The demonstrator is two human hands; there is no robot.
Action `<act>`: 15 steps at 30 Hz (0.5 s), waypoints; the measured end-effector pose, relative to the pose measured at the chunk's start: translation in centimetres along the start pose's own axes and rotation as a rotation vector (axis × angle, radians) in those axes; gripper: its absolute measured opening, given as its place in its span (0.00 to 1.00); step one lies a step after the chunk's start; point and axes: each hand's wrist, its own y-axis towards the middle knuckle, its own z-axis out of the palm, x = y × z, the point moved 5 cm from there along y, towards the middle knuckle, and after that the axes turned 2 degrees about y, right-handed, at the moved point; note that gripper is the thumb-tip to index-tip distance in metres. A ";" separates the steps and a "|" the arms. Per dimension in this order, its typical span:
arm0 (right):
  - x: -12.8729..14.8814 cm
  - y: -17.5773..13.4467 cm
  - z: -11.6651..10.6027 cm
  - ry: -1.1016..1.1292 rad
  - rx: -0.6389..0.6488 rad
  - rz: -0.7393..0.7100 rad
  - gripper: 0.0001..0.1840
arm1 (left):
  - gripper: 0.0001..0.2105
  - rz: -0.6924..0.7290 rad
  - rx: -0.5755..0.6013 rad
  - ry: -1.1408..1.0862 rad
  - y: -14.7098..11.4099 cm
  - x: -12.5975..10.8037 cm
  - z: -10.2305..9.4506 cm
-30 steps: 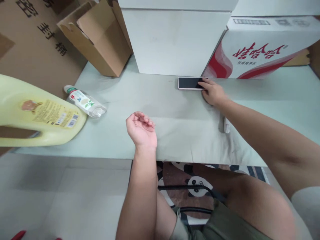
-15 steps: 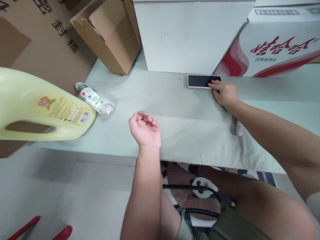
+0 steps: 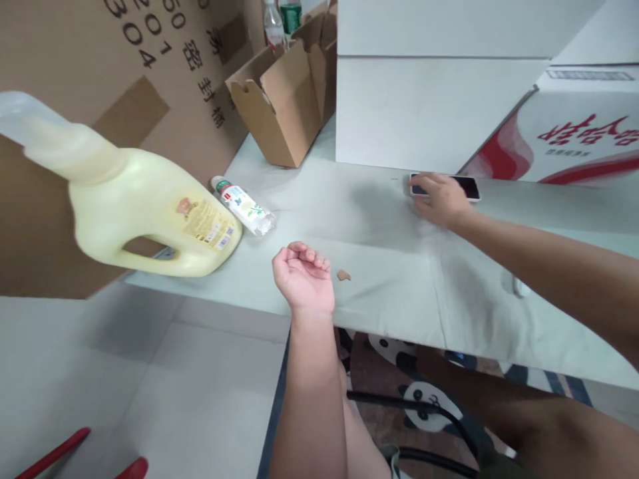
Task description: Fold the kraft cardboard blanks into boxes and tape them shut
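Observation:
My right hand [image 3: 443,201] lies over the left part of a black-screened smartphone [image 3: 468,188], its fingers stretched out and slightly blurred. The phone rests flat at the foot of a white box; its pale edge shows on both sides of the hand. Palm up and fingers loosely curled, my left hand [image 3: 305,278] hangs over the front of the table with nothing in it. Just right of it is a small brown scrap [image 3: 344,275]. A clear plastic bottle [image 3: 248,209] with a green-and-white label lies to its left.
A big yellow jug [image 3: 154,193] leans at the left by a large carton [image 3: 164,40]. Behind stand an opened cardboard box [image 3: 284,106], white boxes [image 3: 424,113] and a red-and-white carton [image 3: 574,146]. A small white object [image 3: 520,287] lies below my right forearm.
My right hand has slid from the phone's right end to its left part. The view has shifted left and up. The brown scrap now shows beside my left hand, which keeps its pose.

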 end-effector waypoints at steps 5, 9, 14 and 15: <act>12.6 8.4 2.6 0.071 0.089 -0.165 0.22 | 0.11 -0.031 -0.021 -0.050 0.3 -0.8 -1.0; 22.5 15.5 0.6 0.094 0.030 -0.251 0.24 | 0.11 -0.045 -0.009 -0.051 1.0 -0.7 -1.2; 29.9 20.1 -0.2 0.001 0.117 -0.380 0.33 | 0.12 -0.039 -0.015 -0.054 1.6 -1.3 -1.3; 30.4 20.4 0.0 -0.065 0.153 -0.359 0.34 | 0.12 -0.043 -0.017 -0.053 1.6 -1.4 -1.3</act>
